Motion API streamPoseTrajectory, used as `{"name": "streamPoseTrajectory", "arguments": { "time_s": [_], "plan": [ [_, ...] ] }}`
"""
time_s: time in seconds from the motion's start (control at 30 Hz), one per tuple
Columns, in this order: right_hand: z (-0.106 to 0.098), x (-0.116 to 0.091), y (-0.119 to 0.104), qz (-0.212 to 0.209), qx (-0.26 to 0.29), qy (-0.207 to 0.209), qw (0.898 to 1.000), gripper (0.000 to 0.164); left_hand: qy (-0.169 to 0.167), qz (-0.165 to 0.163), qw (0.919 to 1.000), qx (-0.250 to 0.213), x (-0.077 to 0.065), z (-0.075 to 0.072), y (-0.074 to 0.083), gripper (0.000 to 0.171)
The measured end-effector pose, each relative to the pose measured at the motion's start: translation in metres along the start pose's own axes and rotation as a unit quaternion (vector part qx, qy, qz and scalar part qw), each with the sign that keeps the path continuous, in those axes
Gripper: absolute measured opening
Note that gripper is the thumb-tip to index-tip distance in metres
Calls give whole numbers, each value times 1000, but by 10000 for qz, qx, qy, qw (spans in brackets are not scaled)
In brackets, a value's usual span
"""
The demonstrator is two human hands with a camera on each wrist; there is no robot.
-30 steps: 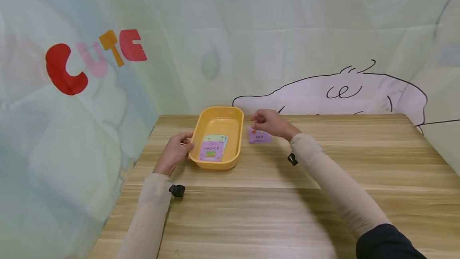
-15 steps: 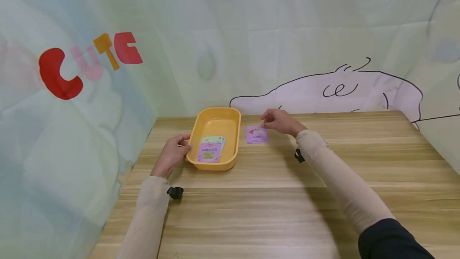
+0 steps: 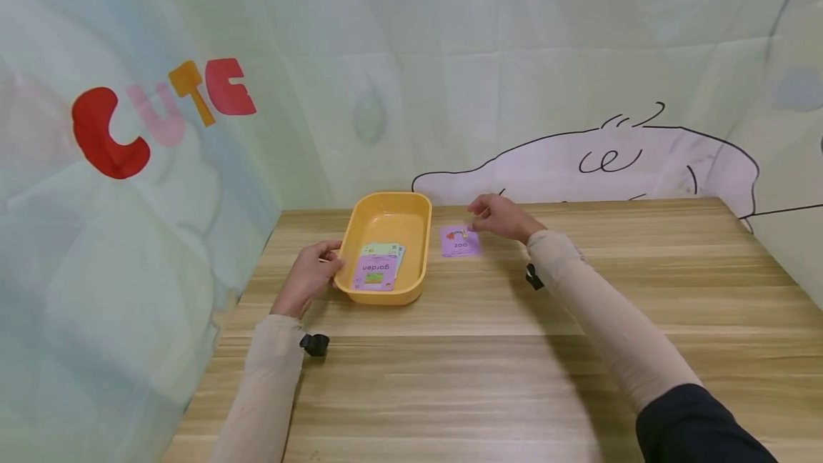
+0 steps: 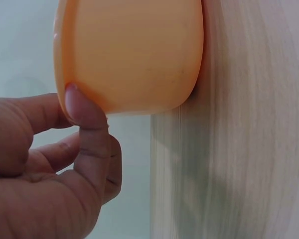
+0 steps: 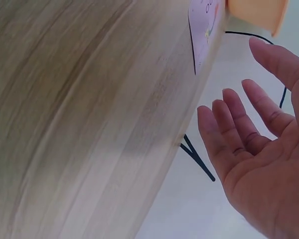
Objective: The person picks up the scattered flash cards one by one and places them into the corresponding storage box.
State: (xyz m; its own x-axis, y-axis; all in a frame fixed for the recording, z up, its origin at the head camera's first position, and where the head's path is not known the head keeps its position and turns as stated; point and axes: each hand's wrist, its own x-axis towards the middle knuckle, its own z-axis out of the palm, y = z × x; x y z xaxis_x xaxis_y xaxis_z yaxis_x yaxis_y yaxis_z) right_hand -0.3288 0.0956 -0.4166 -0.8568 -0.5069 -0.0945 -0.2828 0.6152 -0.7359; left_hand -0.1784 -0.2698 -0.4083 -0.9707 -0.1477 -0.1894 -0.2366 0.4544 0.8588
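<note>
In the head view, my left hand (image 3: 306, 280) pinches the left rim of a yellow plastic tray (image 3: 393, 223). The left wrist view shows the thumb on the outside of the tray wall (image 4: 134, 55). Inside the tray lies a small pile of picture cards, with a purple "garden" card (image 3: 376, 277) on top and a green card (image 3: 379, 249) partly under it. A purple "zoo" card (image 3: 459, 244) lies flat on the table, right of the tray. Just beyond that card's far right corner hovers my right hand (image 3: 505, 219); its fingers (image 5: 229, 124) are spread and hold nothing.
The wooden table (image 3: 450, 391) ends at the back against a printed cloth wall (image 3: 360, 70). Another cloth wall with "CUTE" lettering (image 3: 116, 138) runs along the left side. Both wrists carry small black devices (image 3: 315, 344).
My right hand has let go of the "zoo" card and drawn back a little to the right, uncovering its picture. The left hand stays on the tray rim.
</note>
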Motion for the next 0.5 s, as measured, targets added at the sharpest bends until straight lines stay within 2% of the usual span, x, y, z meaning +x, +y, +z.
{"name": "streamPoseTrajectory", "arguments": {
  "time_s": [0.2, 0.5],
  "plan": [
    [5, 5, -1, 83, -92, -62, 9999, 57, 25, 20, 10000, 68, 0, 0, 0, 42],
    [17, 6, 2, 402, -410, -45, 9983, 56, 32, 26, 9999, 147, 0, 0, 0, 42]
  ]
}}
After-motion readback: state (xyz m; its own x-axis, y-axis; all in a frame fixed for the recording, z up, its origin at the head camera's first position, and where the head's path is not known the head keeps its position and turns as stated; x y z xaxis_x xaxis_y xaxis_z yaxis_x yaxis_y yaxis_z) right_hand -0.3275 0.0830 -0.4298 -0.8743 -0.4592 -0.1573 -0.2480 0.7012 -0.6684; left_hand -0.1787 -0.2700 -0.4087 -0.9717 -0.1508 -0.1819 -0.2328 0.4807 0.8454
